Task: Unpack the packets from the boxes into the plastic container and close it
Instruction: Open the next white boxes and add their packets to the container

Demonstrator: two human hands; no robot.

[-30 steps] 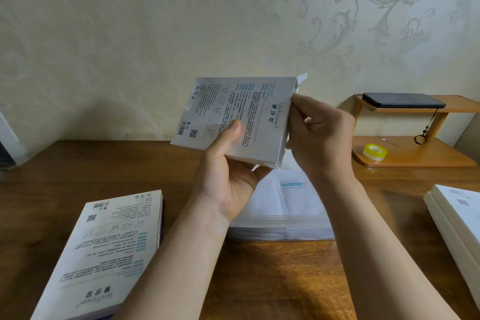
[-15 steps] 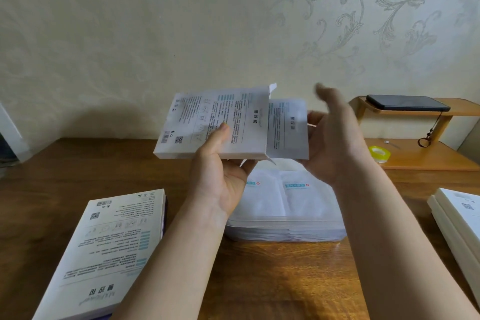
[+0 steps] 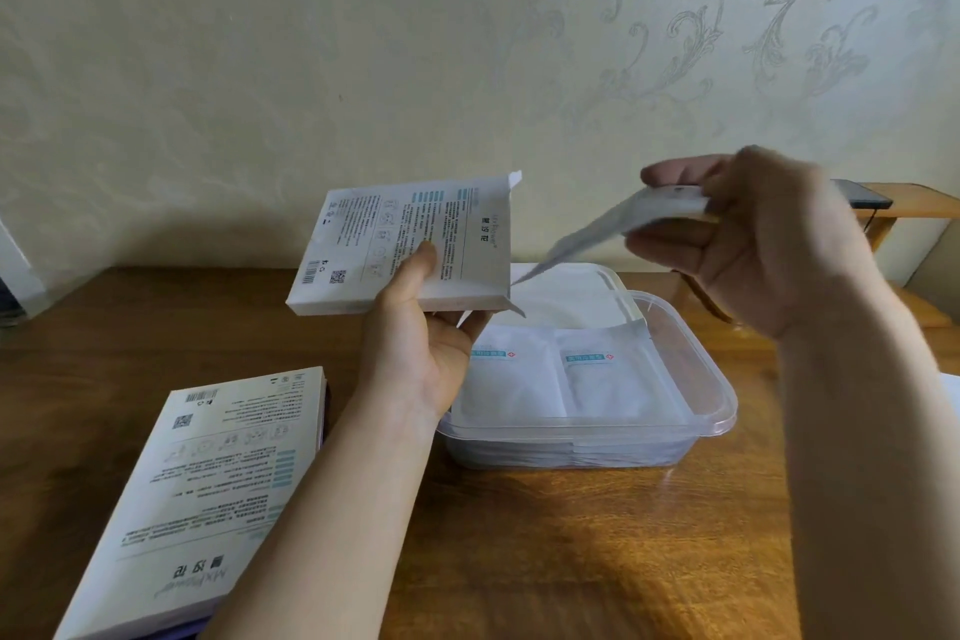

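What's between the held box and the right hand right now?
Head view: only the packets the right hand pinches span that gap, slanting down toward the box.

Clear plastic container [image 3: 717, 411], glossy wooden table [image 3: 571, 561]

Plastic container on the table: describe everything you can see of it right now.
The plastic container is a clear, shallow, rectangular tub with rounded corners and a flanged rim. It stands flat on the wooden table, open, with no lid on it. White packets with blue labels lie stacked inside, two side by side on top. A pale lid-like piece lies just behind it. The left hand, holding a box, hides its left corner; neither hand visibly touches it.
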